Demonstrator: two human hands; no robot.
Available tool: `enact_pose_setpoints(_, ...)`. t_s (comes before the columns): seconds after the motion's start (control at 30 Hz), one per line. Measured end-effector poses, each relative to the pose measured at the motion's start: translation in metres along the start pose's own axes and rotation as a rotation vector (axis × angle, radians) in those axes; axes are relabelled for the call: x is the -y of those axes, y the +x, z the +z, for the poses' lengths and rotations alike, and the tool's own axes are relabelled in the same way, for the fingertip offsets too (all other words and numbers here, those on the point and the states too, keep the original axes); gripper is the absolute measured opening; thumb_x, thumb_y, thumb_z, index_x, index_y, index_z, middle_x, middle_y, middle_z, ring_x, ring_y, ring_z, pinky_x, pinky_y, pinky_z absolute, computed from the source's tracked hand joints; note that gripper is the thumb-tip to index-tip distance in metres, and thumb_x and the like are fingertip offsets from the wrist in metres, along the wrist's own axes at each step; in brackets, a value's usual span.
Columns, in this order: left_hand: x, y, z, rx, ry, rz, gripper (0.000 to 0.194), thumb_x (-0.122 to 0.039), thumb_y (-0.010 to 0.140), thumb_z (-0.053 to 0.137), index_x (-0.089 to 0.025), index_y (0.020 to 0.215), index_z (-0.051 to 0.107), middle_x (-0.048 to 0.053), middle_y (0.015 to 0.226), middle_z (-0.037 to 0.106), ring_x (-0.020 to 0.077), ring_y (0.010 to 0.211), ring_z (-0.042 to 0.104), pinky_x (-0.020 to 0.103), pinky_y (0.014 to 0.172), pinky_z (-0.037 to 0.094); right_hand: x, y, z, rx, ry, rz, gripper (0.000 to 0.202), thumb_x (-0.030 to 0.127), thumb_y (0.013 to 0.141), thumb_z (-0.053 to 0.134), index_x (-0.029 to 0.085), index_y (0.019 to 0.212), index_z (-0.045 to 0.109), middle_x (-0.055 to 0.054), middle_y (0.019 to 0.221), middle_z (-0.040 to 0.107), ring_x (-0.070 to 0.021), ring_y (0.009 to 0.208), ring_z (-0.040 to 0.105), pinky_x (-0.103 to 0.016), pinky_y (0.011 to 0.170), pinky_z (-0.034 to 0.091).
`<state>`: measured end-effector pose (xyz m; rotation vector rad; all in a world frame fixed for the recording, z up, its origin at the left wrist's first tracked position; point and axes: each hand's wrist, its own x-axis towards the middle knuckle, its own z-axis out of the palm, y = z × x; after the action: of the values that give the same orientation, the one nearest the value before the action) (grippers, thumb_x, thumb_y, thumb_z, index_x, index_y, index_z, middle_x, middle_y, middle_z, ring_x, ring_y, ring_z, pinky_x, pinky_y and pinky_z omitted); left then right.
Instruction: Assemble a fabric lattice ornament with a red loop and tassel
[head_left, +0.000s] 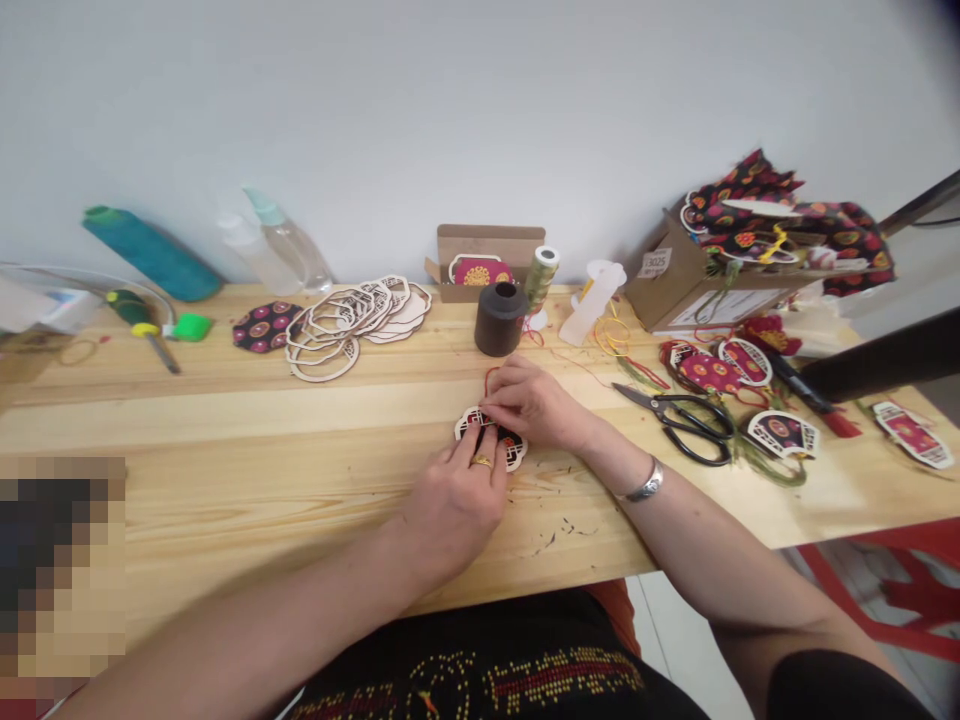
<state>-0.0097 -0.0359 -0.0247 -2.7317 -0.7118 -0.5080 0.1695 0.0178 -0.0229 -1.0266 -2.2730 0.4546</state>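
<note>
A flower-shaped ornament (516, 457) with a pale wooden fretwork rim and dark patterned fabric lies flat on the table. My left hand (457, 500) rests on it, fingers stretched out and slightly apart over its middle; the thumb is hidden. At the ornament's upper edge, my right hand (536, 405) is closed in a pinch. A red cord (490, 378) comes up beside those fingers and seems to run into the pinch; the exact grip is too small to see. Just behind my right hand stands a dark thread spool (500, 320).
Wooden fretwork frames (322, 345) are piled at the back left. Black-handled scissors (686, 420) lie right of my right forearm, beside finished ornaments (784, 433) with green tassels. Farther back are a cardboard box (660, 275) with patterned fabric, a teal thread cone (154, 255) and a screwdriver (139, 318).
</note>
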Motion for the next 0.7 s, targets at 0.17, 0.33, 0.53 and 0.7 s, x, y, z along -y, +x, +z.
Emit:
enact_pose_setpoints(0.17, 0.0007, 0.0, -0.0002, 0.0, 0.007, 0.015, 0.028, -0.006, 0.085, 0.047, 0.001, 0.105, 0.066, 0.026, 0.11, 0.067, 0.0344, 0.104, 0.064, 0.043, 0.074, 0.059, -0.0038, 0.0001, 0.0055, -0.035, 0.037, 0.033, 0.023, 0.016, 0.087, 0.055, 0.018, 0.065, 0.065, -0.004, 0.073, 0.062, -0.0162, 0.078, 0.054, -0.032, 0.077, 0.046)
enact_pose_setpoints(0.33, 0.0007, 0.0009, -0.0018, -0.009, 0.014, 0.01, 0.029, -0.005, 0.084, 0.047, 0.001, 0.104, 0.067, 0.025, 0.109, 0.068, 0.0347, 0.102, 0.065, 0.042, 0.073, 0.059, -0.0044, 0.0007, 0.0068, -0.046, 0.054, 0.032, 0.02, 0.013, 0.085, 0.055, 0.017, 0.069, 0.066, -0.005, 0.075, 0.063, -0.0166, 0.08, 0.054, -0.032, 0.076, 0.046)
enact_pose_setpoints(0.53, 0.0008, 0.0008, -0.0022, 0.003, 0.014, 0.017, 0.031, -0.003, 0.083, 0.045, 0.001, 0.105, 0.067, 0.026, 0.11, 0.067, 0.035, 0.104, 0.064, 0.042, 0.074, 0.059, -0.0028, 0.0014, 0.0065, -0.034, 0.038, 0.043, 0.017, 0.013, 0.085, 0.056, 0.017, 0.072, 0.066, -0.005, 0.078, 0.062, -0.017, 0.081, 0.054, -0.032, 0.077, 0.046)
enact_pose_setpoints(0.7, 0.0002, 0.0015, -0.0022, -0.007, 0.027, 0.01, 0.03, -0.003, 0.082, 0.046, 0.0, 0.103, 0.068, 0.025, 0.109, 0.068, 0.0354, 0.101, 0.065, 0.042, 0.073, 0.059, -0.0014, 0.0006, 0.0062, -0.033, -0.003, 0.032, 0.017, 0.014, 0.086, 0.055, 0.015, 0.074, 0.067, -0.007, 0.081, 0.062, -0.0182, 0.085, 0.055, -0.033, 0.078, 0.047)
